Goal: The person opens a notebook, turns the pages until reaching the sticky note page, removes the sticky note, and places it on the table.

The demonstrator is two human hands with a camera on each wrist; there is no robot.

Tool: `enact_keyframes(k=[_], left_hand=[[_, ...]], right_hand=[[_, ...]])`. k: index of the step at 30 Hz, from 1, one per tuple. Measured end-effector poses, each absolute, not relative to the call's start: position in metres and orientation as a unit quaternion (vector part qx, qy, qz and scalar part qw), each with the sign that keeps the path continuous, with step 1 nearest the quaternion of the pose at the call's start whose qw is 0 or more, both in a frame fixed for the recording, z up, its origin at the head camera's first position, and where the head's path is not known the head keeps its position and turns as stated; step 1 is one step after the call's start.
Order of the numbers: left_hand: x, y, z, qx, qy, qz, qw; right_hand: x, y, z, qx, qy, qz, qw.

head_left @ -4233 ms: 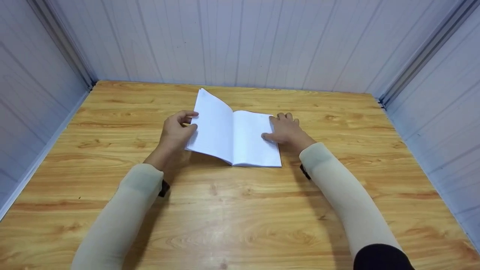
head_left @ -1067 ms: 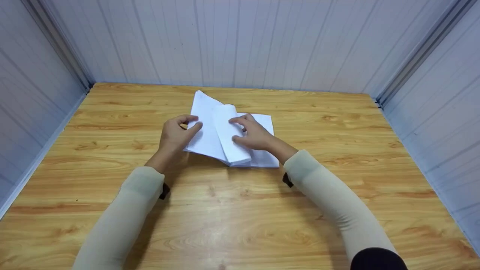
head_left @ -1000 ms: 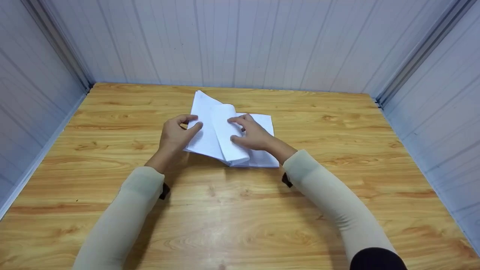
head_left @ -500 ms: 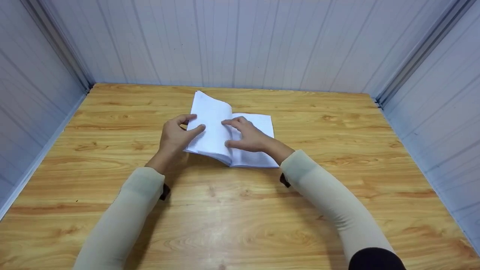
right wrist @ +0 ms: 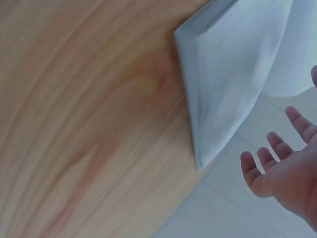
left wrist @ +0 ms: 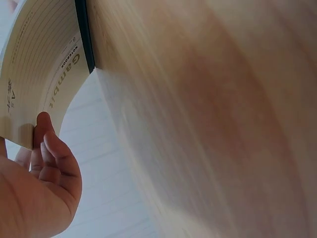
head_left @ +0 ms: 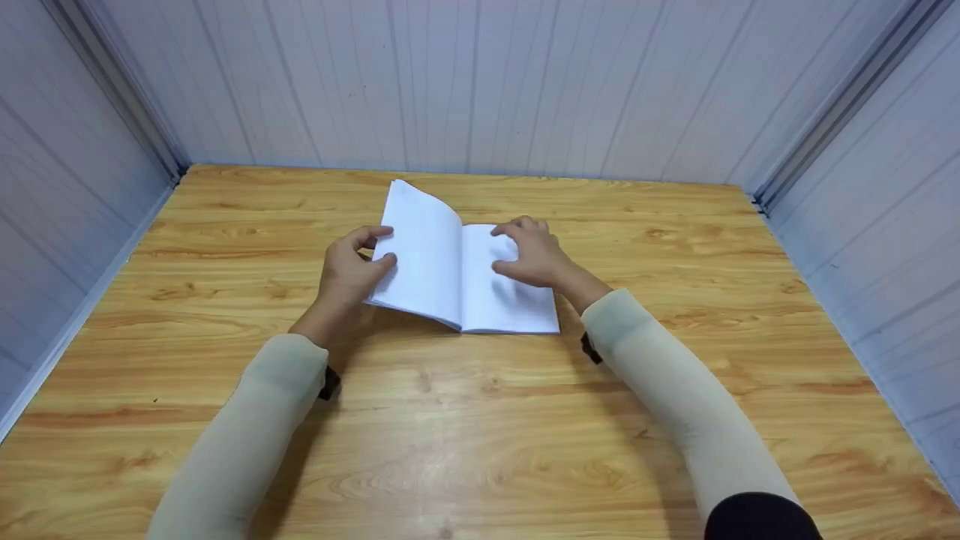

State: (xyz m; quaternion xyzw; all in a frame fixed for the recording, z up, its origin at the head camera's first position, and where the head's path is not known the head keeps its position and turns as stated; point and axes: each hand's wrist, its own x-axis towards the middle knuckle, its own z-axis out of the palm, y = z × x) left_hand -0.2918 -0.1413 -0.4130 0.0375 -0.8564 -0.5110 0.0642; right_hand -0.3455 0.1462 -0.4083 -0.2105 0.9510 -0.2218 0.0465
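An open notebook (head_left: 424,255) with white pages lies in the middle of the table in the head view. Its left half is raised at a slant, its right half flat. My left hand (head_left: 351,266) pinches the outer edge of the raised half, thumb over the page and fingers behind. In the left wrist view, the cover (left wrist: 42,74) carries the printed words "Gambit" and "NOTEBOOK", and my left fingers press against it. My right hand (head_left: 532,253) hovers over the right page, fingers spread and holding nothing. The right wrist view shows the notebook's page stack (right wrist: 223,84) beside my right hand (right wrist: 292,168).
The wood-grain table (head_left: 480,427) reaches to a pale panelled wall (head_left: 465,82) at the back. More panels stand on the left (head_left: 67,187) and right (head_left: 885,210). Dark wrist straps show under both sleeves.
My right hand has carried pages over to the left, let them go and moved back right above the right page. The left hand keeps holding the left half.
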Motion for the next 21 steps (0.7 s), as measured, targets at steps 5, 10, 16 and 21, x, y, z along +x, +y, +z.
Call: enact_keyframes(k=[5,10,16,21], left_hand=[[-0.293,-0.142,-0.414,0.049,-0.852,-0.519,0.059],[-0.293,-0.142,-0.414,0.059,-0.853,-0.516,0.052],[-0.293,-0.142,-0.413,0.070,-0.847,-0.525,0.042],[-0.292,-0.142,-0.413,0.069,-0.847,-0.525,0.040]], right_hand=[[-0.353,0.159,-0.410,-0.155,0.972,-0.168,0.048],[-0.357,0.169,-0.410,-0.107,0.981,-0.143,0.081],[-0.359,0.180,-0.412,-0.096,0.978,-0.114,0.148],[-0.358,0.183,-0.414,-0.102,0.973,-0.103,0.182]])
